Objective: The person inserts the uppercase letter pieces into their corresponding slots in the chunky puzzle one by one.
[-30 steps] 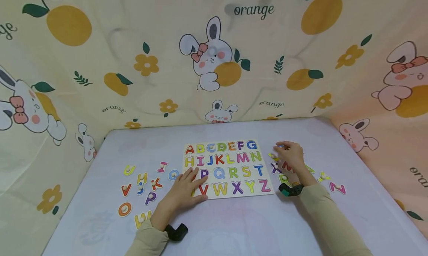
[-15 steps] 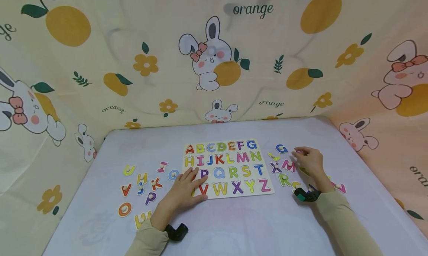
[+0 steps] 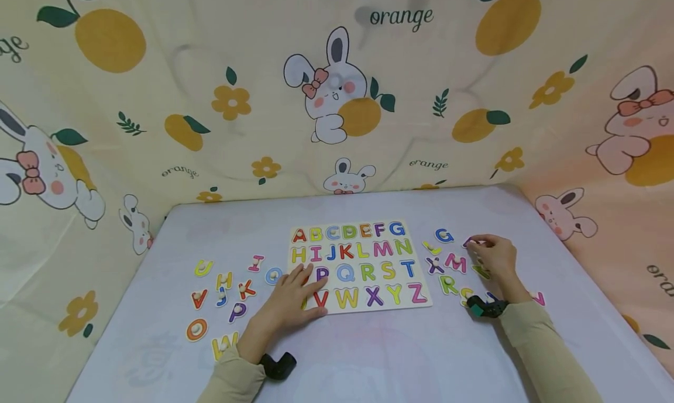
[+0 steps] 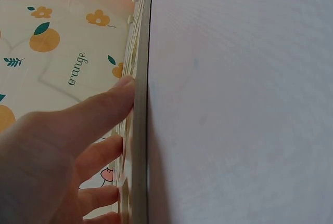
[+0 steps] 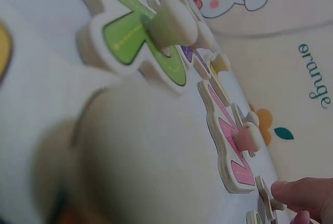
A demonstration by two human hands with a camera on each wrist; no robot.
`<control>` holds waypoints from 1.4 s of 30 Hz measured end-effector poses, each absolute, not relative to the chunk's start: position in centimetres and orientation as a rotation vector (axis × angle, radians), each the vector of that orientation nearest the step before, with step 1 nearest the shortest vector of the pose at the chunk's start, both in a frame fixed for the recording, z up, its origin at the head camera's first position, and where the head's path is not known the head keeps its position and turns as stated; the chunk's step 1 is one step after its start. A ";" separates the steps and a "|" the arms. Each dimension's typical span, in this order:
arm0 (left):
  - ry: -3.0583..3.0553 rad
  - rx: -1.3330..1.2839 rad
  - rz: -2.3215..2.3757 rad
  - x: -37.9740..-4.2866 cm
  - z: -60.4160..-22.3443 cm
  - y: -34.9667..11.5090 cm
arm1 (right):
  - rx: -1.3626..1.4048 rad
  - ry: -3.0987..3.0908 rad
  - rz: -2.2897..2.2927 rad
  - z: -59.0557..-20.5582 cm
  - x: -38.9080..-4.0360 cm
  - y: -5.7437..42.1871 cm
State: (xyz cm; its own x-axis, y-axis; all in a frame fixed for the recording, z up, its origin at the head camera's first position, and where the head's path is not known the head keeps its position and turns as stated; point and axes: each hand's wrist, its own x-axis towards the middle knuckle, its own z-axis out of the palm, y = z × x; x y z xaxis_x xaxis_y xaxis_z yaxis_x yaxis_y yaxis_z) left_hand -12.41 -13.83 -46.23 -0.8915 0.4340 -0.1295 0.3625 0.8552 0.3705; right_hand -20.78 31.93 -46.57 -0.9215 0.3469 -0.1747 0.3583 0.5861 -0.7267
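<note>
Evidently one hand steadies, the other pinches

From where I stand, the right hand (image 3: 494,257), right of the frame's centre, pinches a small purple letter (image 3: 467,243) by its knob (image 5: 279,204), presumably because that gives a surer hold than the flat rim. Which letter it is, the fingers hide. The left hand (image 3: 292,298) grips nothing: its fingers lie spread across the lower left of the board (image 3: 353,261), likely to stop it sliding. The two hands are well apart.

The board sits mid-frame, between two scatters of letters, perhaps so each hand can reach its own side. Knobs seem to stand on the first letters of its top row. Near the right hand lie G (image 3: 444,235), M (image 3: 456,262), X (image 3: 434,265) and R (image 3: 447,283); a green letter (image 3: 481,271) is half hidden under the palm. Toward the frame's left are U (image 3: 203,268), K (image 3: 246,289) and O (image 3: 196,330). Beyond the table (image 3: 363,362), a printed cloth (image 3: 242,17) fills the top.
</note>
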 end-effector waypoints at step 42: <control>2.802 0.595 0.470 -12.3 -46.2 -13.5 | 0.339 2.888 -1.325 -44.8 -22.2 24.2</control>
State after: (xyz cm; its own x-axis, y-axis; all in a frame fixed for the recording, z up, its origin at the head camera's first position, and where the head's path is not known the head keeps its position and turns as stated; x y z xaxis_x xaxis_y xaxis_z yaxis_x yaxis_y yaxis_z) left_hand -12.27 -13.51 -46.23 -0.8888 0.4284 -0.1629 0.3518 0.8655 0.3565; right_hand -22.19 24.23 -44.81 -0.9760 0.2141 -0.0389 0.1691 0.6341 -0.7545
